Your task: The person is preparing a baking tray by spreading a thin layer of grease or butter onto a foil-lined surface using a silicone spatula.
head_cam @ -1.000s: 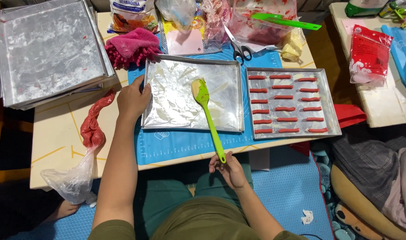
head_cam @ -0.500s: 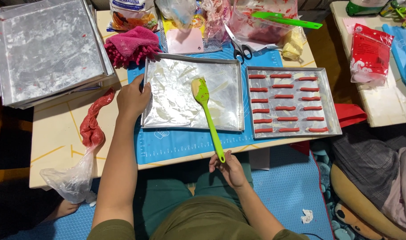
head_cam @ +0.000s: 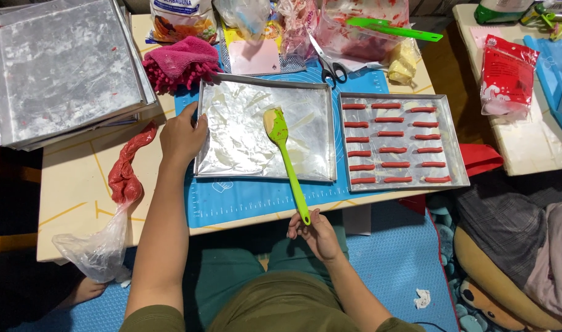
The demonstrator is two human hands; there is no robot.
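Gripping a green spatula by its handle end, the right hand rests its blade inside a greased metal tray. The left hand clasps that tray's edge. A neighbouring tray holds rows of red dough sticks on the bench.

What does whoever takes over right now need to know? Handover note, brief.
Left hand grips the left rim of the tray.
Right hand holds the handle end of the spatula; its cream-coated head rests on the tray.
Done: tray partly greased, streaks visible. The second tray already carries rows of red strips.
Left: greased tray has no strips yet; piping bag of red dough lies to its left.
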